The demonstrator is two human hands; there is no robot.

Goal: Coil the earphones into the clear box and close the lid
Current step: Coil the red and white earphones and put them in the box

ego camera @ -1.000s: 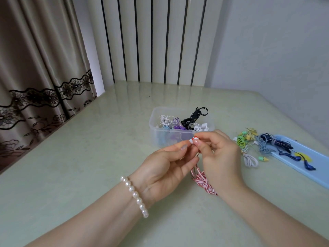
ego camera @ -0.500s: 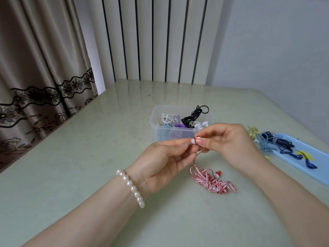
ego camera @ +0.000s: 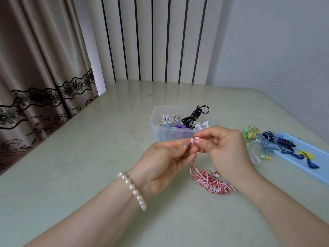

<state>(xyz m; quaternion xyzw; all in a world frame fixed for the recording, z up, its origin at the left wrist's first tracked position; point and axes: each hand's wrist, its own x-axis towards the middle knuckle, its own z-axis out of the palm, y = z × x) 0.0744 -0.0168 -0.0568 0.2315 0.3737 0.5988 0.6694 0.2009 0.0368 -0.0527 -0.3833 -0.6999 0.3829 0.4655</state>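
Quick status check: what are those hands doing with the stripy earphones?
Right hand pinches one red-and-white earbud, left hand steadying. Striped cable heaped on table. Clear box open, part filled. Nothing blocking.

A pale green glossy table [ego camera: 89,157] stands against a white ribbed panel with dark slits [ego camera: 153,38], a lace-trimmed beige curtain [ego camera: 35,68] at left, a plain grey wall [ego camera: 276,50] at right.

One head-worn view looks forward and down, close over the table [ego camera: 89,157] toward the far wall
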